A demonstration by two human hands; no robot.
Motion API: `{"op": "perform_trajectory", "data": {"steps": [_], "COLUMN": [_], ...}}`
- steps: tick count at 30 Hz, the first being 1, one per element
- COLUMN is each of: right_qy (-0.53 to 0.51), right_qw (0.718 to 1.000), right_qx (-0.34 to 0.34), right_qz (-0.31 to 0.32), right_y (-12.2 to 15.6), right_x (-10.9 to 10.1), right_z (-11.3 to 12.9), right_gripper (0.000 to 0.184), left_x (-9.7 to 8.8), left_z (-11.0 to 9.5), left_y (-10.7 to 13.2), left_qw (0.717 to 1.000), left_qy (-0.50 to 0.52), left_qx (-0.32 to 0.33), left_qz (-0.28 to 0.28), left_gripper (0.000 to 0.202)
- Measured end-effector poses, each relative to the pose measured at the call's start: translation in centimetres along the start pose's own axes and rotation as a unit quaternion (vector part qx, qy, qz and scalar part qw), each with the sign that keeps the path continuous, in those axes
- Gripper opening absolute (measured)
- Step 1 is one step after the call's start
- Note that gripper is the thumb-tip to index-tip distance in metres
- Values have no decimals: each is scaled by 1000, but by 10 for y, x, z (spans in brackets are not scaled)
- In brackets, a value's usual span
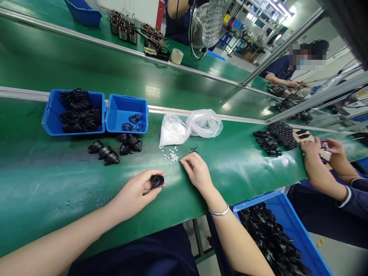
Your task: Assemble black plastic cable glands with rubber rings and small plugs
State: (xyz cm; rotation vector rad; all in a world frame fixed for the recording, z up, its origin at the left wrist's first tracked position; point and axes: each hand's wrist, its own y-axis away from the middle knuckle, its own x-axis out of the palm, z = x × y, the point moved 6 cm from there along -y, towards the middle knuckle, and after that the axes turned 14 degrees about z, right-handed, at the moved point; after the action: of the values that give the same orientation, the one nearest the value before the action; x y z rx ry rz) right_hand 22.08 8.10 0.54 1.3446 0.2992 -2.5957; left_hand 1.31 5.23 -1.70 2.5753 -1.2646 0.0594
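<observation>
My left hand (140, 189) grips a black round plastic cup-shaped part (158, 181), its hollow side turned up toward me. My right hand (197, 170) is closed in a pinch, thumb against forefinger; whatever is between the tips is too small to name. Just left of those fingertips lies a loose pile of small white plastic pieces (173, 156). Beyond my right hand is a scatter of tiny black pieces (194, 150). Behind the piles rest a clear bag of white pieces (174, 130) and a second clear plastic bag (204, 123), its mouth spread open.
Blue bins with black rings stand at the back left, one fuller (46, 119), one sparser (126, 105). Black parts (107, 153) lie before them. A blue crate (301, 230) of black parts sits lower right. A co-worker's hands (312, 147) work at the right beside piled black parts (280, 136).
</observation>
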Motion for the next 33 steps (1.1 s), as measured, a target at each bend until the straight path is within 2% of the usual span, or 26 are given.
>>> {"op": "perform_trajectory", "data": {"steps": [2,5,8,11,14,20,25,28,30,31,33], "right_qy": [2,-9,-11,12,58,176,147,96,41,18,4], "right_qw": [1000,999,995,992,989,970,978,985,990,994,997], "right_qx": [-5,-32,-89,-124,-131,-168,-149,-145,-136,-109,-12], "right_qz": [-15,-41,-32,-26,-27,-17,1,18,9,-13,-81], "right_y": [5,17,29,35,36,37,34,33,33,33,33], "right_x": [-2,1,16,32,40,40,42,38,27,17,-6], "right_z": [13,44,77,91,93,103,104,102,91,79,44], "right_gripper": [11,8,12,19,23,21,22,21,19,17,14], "left_x": [0,-1,-1,-1,1,2,0,-1,0,1,3], "left_z": [-3,-9,-12,-11,-10,-10,-10,-6,-2,0,5], "left_y": [2,4,5,5,4,4,5,5,3,2,0], "left_qw": [999,994,985,975,966,959,963,974,986,991,997], "left_qy": [-30,-100,-165,-216,-256,-280,-267,-223,-165,-132,-76], "left_qx": [-9,-16,-4,0,-2,18,23,6,-5,-8,-15], "left_qz": [-10,-30,-48,-51,-45,-39,-40,-42,-37,-32,-22], "left_gripper": [35,34,37,39,41,43,41,40,40,40,42]}}
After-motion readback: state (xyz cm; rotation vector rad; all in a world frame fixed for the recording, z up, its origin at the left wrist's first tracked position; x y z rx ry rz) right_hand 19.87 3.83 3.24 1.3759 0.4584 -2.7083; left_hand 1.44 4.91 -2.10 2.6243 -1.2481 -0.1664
